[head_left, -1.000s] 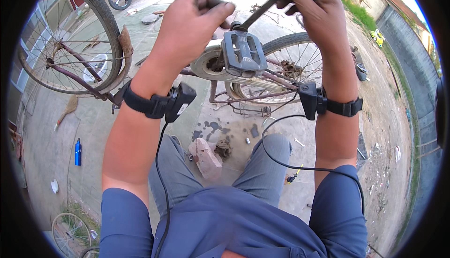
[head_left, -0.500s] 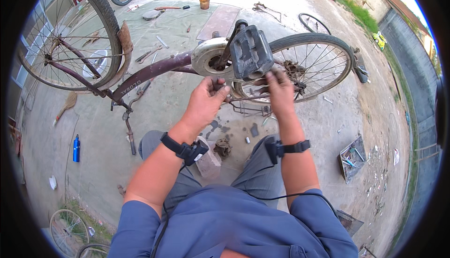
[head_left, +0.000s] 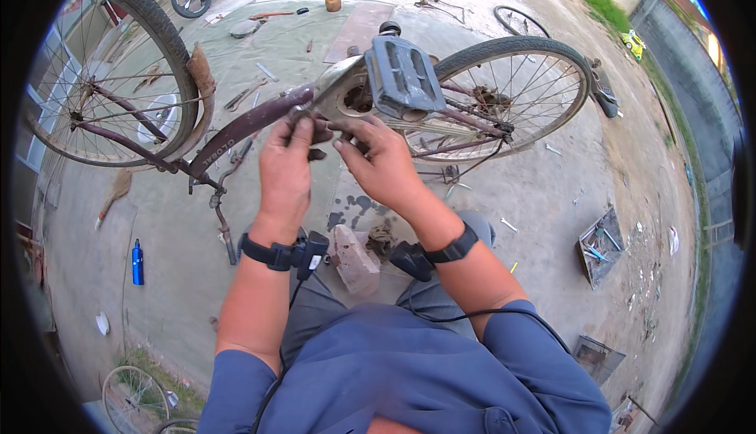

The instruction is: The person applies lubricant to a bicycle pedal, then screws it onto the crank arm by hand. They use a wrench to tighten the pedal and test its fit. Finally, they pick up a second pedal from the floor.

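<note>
A purple bicycle frame stretches across in front of me, with a black pedal sticking up near its middle. Beside the pedal is a pale chain guard, with a dark opening around the crank axle. My left hand is closed at the guard's left end, its fingers pinched around something small that I cannot make out. Close by, my right hand is closed too, the dirty fingertips pressed together below the guard. What lies between these fingers is hidden.
The spoked front wheel rises at the left, the rear wheel at the right. A metal tool tray, a blue bottle, a wrench and a hand brush lie about on the ground. A brown can stands farther off.
Both hands have moved left; the right one has left the pedal's area and come close to the left. More of the dark opening around the crank axle shows. The view has shifted slightly.
</note>
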`<control>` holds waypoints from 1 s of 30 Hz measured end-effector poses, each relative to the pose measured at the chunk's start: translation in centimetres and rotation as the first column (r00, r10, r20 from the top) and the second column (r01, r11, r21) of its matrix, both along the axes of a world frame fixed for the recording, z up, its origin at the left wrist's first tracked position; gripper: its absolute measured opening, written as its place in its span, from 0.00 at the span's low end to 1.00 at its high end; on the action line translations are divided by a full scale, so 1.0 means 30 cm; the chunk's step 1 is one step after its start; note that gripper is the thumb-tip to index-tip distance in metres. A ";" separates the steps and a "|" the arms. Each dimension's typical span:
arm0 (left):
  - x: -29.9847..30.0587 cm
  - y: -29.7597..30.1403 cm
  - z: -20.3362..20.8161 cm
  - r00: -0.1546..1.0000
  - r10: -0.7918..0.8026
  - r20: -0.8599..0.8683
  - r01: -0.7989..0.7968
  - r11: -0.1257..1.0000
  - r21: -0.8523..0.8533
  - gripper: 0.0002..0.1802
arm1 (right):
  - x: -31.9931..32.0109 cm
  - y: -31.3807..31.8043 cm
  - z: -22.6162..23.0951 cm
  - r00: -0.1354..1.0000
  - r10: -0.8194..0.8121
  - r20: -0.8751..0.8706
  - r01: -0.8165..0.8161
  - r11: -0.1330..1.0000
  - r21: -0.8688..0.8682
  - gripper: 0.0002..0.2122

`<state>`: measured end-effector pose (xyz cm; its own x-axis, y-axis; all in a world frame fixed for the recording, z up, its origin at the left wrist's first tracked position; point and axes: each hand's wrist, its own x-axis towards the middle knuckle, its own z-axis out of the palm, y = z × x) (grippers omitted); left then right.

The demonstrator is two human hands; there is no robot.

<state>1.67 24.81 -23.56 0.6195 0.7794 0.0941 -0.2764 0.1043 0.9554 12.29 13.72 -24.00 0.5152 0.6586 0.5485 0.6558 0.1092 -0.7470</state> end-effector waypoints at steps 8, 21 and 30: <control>0.031 0.144 0.352 0.990 0.080 0.120 -0.120 0.918 0.379 0.13 | 0.060 -0.305 0.259 0.942 0.205 -0.264 -0.222 0.974 -0.038 0.08; 0.263 0.035 0.577 0.931 -0.063 0.361 -0.221 0.688 0.691 0.11 | 0.304 -0.004 0.725 0.930 0.200 0.307 -0.228 0.972 0.057 0.17; 0.225 -0.007 0.523 0.979 -0.057 0.195 -0.114 0.639 0.761 0.13 | 0.471 -0.176 0.667 0.954 -0.057 0.295 0.013 0.989 0.149 0.12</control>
